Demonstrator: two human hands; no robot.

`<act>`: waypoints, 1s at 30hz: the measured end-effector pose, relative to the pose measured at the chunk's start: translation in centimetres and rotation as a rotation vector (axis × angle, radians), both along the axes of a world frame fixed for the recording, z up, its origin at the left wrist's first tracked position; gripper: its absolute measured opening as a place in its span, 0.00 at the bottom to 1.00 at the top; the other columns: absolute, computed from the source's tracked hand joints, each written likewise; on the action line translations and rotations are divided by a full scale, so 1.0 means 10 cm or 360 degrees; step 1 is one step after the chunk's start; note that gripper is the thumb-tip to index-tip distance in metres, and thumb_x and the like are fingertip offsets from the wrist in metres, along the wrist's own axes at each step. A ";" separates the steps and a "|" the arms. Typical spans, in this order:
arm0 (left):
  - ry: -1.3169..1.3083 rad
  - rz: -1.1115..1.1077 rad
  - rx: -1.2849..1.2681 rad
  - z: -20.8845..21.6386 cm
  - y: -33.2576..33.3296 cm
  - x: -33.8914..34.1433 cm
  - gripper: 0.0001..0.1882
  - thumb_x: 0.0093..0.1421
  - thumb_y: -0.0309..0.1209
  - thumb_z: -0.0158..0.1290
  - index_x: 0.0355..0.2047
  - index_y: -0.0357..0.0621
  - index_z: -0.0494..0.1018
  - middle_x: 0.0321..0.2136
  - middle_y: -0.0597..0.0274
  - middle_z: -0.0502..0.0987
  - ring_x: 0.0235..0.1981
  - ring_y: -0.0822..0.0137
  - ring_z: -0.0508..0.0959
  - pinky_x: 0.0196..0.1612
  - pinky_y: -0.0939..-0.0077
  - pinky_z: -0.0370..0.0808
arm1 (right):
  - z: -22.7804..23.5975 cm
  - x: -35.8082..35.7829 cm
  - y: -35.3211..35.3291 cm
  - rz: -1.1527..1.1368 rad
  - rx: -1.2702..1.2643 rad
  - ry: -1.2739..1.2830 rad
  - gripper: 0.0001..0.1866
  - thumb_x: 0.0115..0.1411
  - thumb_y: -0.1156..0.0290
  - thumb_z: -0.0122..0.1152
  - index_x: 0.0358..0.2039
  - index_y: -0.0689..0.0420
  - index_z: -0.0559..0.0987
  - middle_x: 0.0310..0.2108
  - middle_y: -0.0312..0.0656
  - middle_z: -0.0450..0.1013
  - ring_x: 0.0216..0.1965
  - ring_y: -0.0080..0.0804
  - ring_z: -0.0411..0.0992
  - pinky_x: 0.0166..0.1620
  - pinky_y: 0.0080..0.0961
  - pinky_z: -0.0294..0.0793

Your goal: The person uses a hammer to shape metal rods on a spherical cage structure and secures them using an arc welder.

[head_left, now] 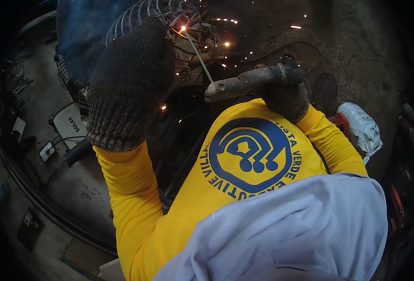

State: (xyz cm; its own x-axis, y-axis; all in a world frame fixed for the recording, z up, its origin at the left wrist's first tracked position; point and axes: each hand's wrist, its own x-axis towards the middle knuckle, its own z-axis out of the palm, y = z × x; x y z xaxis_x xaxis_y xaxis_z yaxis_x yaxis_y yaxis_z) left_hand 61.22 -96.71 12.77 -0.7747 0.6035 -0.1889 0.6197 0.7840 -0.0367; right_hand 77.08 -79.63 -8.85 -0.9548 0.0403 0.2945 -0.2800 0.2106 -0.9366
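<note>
My right hand (286,96), in a dark knitted glove, is closed around a worn welding electrode holder (237,85). A thin welding rod (198,57) sticks up and left from its jaw. The rod's tip meets a cage of curved metal wires (139,16), where a bright orange glow (183,29) throws sparks. My left hand (131,84), in the same kind of glove, is raised in front of the cage's near left part and covers some of it. Its fingers are turned away, so I cannot see whether they touch the wires.
Bluish smoke (83,28) hangs at the upper left. On the floor at left lie a pale panel-like box (70,125) with a cable and a small white block (47,151). To the right are a white plastic sack (360,129), a red object (339,124) and a dark shoe (325,89).
</note>
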 end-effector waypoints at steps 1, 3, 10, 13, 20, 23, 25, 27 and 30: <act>0.0100 -0.0138 0.0032 -0.05 -0.05 -0.02 0.07 0.63 0.31 0.52 0.36 0.42 0.70 0.29 0.47 0.77 0.33 0.43 0.79 0.36 0.54 0.74 | -0.05 0.00 -0.01 0.0004 -0.0023 -0.0031 0.16 0.53 0.77 0.69 0.44 0.53 0.82 0.39 0.39 0.80 0.43 0.35 0.80 0.47 0.27 0.79; 0.0151 -0.0193 0.0061 -0.08 -0.09 -0.03 0.07 0.64 0.32 0.53 0.36 0.42 0.71 0.31 0.46 0.77 0.35 0.44 0.79 0.37 0.55 0.75 | -0.20 0.04 -0.04 0.0002 0.0064 -0.0114 0.16 0.51 0.79 0.68 0.42 0.53 0.82 0.38 0.39 0.80 0.42 0.35 0.80 0.45 0.27 0.80; 0.0222 -0.0075 -0.0132 -0.12 -0.10 -0.02 0.08 0.62 0.31 0.56 0.39 0.43 0.76 0.36 0.49 0.80 0.40 0.49 0.80 0.43 0.58 0.77 | -0.15 -0.02 0.00 -0.0011 0.0181 0.0116 0.18 0.50 0.81 0.68 0.43 0.54 0.82 0.40 0.41 0.79 0.41 0.36 0.80 0.44 0.27 0.81; 0.0225 -0.0148 -0.0054 -0.13 -0.10 0.00 0.07 0.61 0.30 0.56 0.39 0.42 0.76 0.37 0.50 0.79 0.40 0.50 0.80 0.43 0.59 0.77 | -0.12 -0.04 -0.03 0.0006 -0.0041 0.0057 0.19 0.50 0.82 0.68 0.44 0.54 0.82 0.40 0.42 0.80 0.41 0.37 0.80 0.45 0.27 0.81; 0.0302 -0.0405 0.0120 -0.19 -0.23 -0.08 0.07 0.59 0.28 0.57 0.37 0.41 0.77 0.38 0.51 0.79 0.39 0.53 0.80 0.42 0.62 0.78 | -0.15 -0.07 -0.05 0.0030 -0.0120 0.0044 0.17 0.52 0.82 0.68 0.44 0.55 0.81 0.41 0.43 0.79 0.41 0.39 0.80 0.45 0.28 0.81; 0.0348 -0.0594 0.0162 -0.24 -0.26 -0.12 0.07 0.59 0.27 0.58 0.37 0.40 0.78 0.39 0.51 0.79 0.38 0.54 0.80 0.41 0.63 0.78 | -0.07 -0.11 0.02 -0.0056 0.0293 0.0144 0.15 0.55 0.75 0.68 0.44 0.53 0.80 0.40 0.44 0.78 0.39 0.41 0.79 0.43 0.29 0.81; 0.0384 -0.0680 0.0157 -0.23 -0.31 -0.11 0.07 0.58 0.27 0.58 0.37 0.40 0.78 0.39 0.51 0.78 0.38 0.54 0.81 0.41 0.64 0.79 | -0.04 -0.12 0.01 -0.0033 0.0269 0.0129 0.14 0.56 0.74 0.68 0.44 0.53 0.79 0.39 0.44 0.77 0.38 0.41 0.79 0.43 0.29 0.81; 0.0423 -0.0765 0.0171 -0.26 -0.39 -0.16 0.07 0.58 0.26 0.58 0.36 0.39 0.78 0.39 0.51 0.78 0.38 0.55 0.81 0.41 0.65 0.79 | 0.03 -0.12 0.00 -0.0068 0.0325 0.0174 0.14 0.56 0.74 0.67 0.44 0.53 0.79 0.38 0.43 0.77 0.38 0.41 0.79 0.43 0.29 0.81; 0.0374 -0.0776 0.0249 -0.28 -0.43 -0.21 0.07 0.57 0.26 0.58 0.36 0.38 0.78 0.39 0.52 0.78 0.37 0.56 0.81 0.39 0.66 0.79 | -0.02 -0.14 -0.03 0.0068 -0.0172 0.0074 0.15 0.57 0.75 0.67 0.45 0.52 0.79 0.40 0.43 0.78 0.39 0.41 0.79 0.45 0.30 0.80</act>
